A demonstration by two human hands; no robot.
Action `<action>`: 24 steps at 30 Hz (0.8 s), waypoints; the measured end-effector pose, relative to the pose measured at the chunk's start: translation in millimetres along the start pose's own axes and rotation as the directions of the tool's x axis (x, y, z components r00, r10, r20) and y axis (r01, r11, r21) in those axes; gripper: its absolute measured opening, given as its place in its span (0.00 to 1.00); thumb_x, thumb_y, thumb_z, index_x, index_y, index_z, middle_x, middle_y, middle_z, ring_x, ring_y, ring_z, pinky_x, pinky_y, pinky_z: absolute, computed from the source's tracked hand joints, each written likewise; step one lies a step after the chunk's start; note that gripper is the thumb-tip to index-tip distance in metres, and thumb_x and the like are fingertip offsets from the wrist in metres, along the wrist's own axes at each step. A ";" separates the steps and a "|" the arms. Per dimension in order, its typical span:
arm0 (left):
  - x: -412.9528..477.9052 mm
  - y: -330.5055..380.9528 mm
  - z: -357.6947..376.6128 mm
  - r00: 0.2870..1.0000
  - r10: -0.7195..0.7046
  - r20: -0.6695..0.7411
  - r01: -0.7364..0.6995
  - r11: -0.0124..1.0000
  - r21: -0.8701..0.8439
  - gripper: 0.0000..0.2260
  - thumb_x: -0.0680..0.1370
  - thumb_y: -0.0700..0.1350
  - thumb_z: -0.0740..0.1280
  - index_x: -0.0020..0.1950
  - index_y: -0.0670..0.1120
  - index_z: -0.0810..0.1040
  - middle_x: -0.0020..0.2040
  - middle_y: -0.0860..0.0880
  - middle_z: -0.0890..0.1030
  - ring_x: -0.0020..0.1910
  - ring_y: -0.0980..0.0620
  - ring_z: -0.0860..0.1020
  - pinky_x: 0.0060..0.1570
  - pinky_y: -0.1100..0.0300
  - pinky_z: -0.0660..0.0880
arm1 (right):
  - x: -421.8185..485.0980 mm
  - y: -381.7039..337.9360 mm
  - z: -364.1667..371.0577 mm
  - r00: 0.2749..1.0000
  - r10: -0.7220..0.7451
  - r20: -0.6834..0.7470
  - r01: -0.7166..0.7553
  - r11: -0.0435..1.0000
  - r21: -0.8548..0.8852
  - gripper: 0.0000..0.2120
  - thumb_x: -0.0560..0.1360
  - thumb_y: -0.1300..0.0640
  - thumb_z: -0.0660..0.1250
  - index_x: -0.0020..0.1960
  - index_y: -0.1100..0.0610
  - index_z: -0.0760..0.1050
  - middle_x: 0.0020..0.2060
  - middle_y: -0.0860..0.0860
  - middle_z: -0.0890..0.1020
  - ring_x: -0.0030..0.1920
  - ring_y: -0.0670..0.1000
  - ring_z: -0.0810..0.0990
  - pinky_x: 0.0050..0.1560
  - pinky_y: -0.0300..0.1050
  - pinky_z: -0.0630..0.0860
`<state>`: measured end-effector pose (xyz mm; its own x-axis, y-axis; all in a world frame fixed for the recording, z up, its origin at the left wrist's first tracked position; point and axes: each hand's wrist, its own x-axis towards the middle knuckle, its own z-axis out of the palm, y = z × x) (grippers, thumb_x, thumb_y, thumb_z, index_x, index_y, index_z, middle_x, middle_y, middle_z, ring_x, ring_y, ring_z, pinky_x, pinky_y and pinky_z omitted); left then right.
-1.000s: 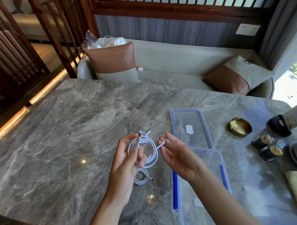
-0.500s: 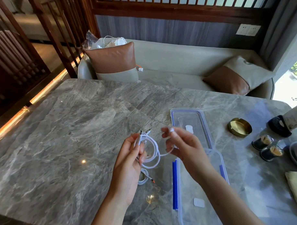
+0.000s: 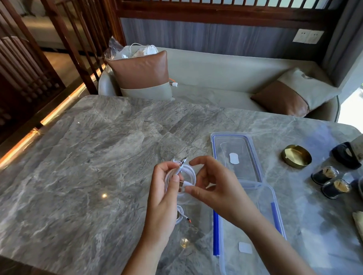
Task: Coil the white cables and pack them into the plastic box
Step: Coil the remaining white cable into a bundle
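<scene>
Fingers of the left hand (image 3: 164,193) clamp the coiled white cable (image 3: 191,171), while the right hand (image 3: 219,189) pinches its end, just left of the clear blue-clipped plastic box (image 3: 266,185).

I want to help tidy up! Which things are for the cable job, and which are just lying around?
For the job: white cable coil being wound, second white cable beneath it, clear plastic box, its lid.
Lying about: brass ashtray, two small dark jars, brown cushion.

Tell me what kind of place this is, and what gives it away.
Probably a lounge or tea-house seating booth, not a workshop: a marble table, a cushioned bench behind it, a wooden lattice screen, and a brass ashtray.
</scene>
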<state>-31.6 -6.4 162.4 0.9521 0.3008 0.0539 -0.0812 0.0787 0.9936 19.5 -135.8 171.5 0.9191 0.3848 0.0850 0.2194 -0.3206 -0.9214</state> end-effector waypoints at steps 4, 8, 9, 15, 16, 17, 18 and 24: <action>-1.3 -1.7 -1.6 0.994 0.104 0.015 -0.105 0.978 0.179 0.06 0.77 0.45 0.59 0.52 0.52 0.73 0.48 0.56 0.79 0.49 0.56 0.78 0.51 0.66 0.72 | 3.5 1.5 3.5 0.999 -0.038 0.024 0.042 0.982 -0.187 0.12 0.70 0.53 0.71 0.52 0.47 0.75 0.42 0.44 0.79 0.33 0.45 0.78 0.37 0.34 0.73; -1.5 -4.0 -4.2 0.983 0.183 0.036 -0.182 0.905 0.384 0.11 0.74 0.39 0.67 0.53 0.52 0.74 0.48 0.56 0.79 0.49 0.54 0.79 0.49 0.62 0.74 | 5.5 2.2 3.4 0.997 -0.016 0.071 0.034 0.965 -0.261 0.05 0.70 0.54 0.67 0.45 0.49 0.74 0.32 0.48 0.79 0.31 0.49 0.75 0.33 0.42 0.72; -0.4 -4.6 -4.9 0.974 0.224 0.033 -0.217 0.879 0.426 0.11 0.73 0.39 0.68 0.52 0.52 0.75 0.48 0.55 0.78 0.49 0.54 0.78 0.48 0.62 0.74 | 5.5 2.6 4.3 0.996 -0.019 0.088 0.043 0.960 -0.276 0.05 0.70 0.55 0.66 0.45 0.49 0.73 0.31 0.50 0.79 0.31 0.50 0.75 0.33 0.44 0.72; 9.5 0.1 -6.3 0.916 0.395 0.071 -0.353 0.707 0.613 0.04 0.76 0.47 0.66 0.47 0.49 0.81 0.42 0.54 0.75 0.38 0.56 0.76 0.37 0.63 0.73 | 4.3 7.8 8.3 0.995 -0.062 0.076 0.085 0.930 -0.359 0.03 0.72 0.54 0.63 0.39 0.50 0.71 0.28 0.52 0.75 0.28 0.52 0.72 0.34 0.50 0.72; 11.1 1.2 -6.6 0.910 0.413 0.033 -0.353 0.730 0.585 0.06 0.77 0.46 0.65 0.45 0.48 0.81 0.42 0.55 0.76 0.39 0.58 0.77 0.38 0.65 0.73 | 4.7 9.1 7.6 0.997 -0.053 0.063 0.073 0.924 -0.376 0.03 0.72 0.53 0.63 0.41 0.51 0.75 0.28 0.50 0.76 0.28 0.50 0.72 0.34 0.48 0.72; 13.1 3.8 -7.4 0.905 0.425 -0.012 -0.351 0.763 0.543 0.08 0.78 0.46 0.63 0.43 0.48 0.80 0.41 0.56 0.77 0.41 0.59 0.77 0.40 0.68 0.72 | 4.9 9.5 7.2 0.998 -0.043 0.054 0.061 0.916 -0.396 0.06 0.72 0.53 0.63 0.45 0.52 0.78 0.30 0.50 0.78 0.29 0.50 0.72 0.35 0.48 0.73; 15.5 6.4 -8.6 0.904 0.425 -0.041 -0.351 0.794 0.497 0.08 0.78 0.45 0.62 0.42 0.48 0.79 0.41 0.56 0.77 0.43 0.59 0.77 0.42 0.70 0.71 | 4.5 10.4 7.1 0.998 -0.042 0.053 0.060 0.909 -0.413 0.08 0.72 0.53 0.63 0.48 0.53 0.78 0.31 0.51 0.79 0.30 0.50 0.73 0.36 0.48 0.74; 20.3 6.3 -14.8 0.913 0.235 0.334 -0.386 0.765 0.516 0.09 0.69 0.52 0.71 0.47 0.53 0.79 0.48 0.57 0.77 0.50 0.57 0.77 0.49 0.71 0.69 | 1.9 11.7 6.9 0.997 0.022 0.069 -0.003 0.966 -0.260 0.06 0.72 0.56 0.64 0.43 0.52 0.80 0.27 0.56 0.78 0.25 0.53 0.77 0.29 0.50 0.77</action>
<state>-17.2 14.3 168.3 0.9484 -0.0244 0.3162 -0.2775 -0.5461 0.7904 21.6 -132.8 158.3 0.8990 0.4363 0.0384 0.2939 -0.5359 -0.7915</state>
